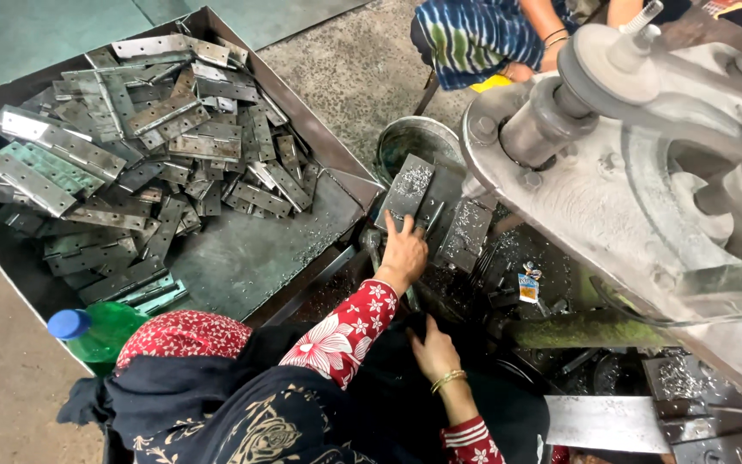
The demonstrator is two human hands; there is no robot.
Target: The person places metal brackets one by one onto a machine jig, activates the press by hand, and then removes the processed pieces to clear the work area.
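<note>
The left hand (pixel 404 252) reaches forward with its fingers spread flat, pressing on a grey metal hinge plate (pixel 411 189) that lies at the foot of the press machine (pixel 611 180), just right of the steel tray (pixel 242 258). The right hand (pixel 434 351), with a gold bangle at the wrist, rests loosely curled and empty on dark cloth near the lap. A heap of hinges (pixel 122 146) fills the tray's far end, and a green bottle (pixel 96 331) stands beside it.
</note>
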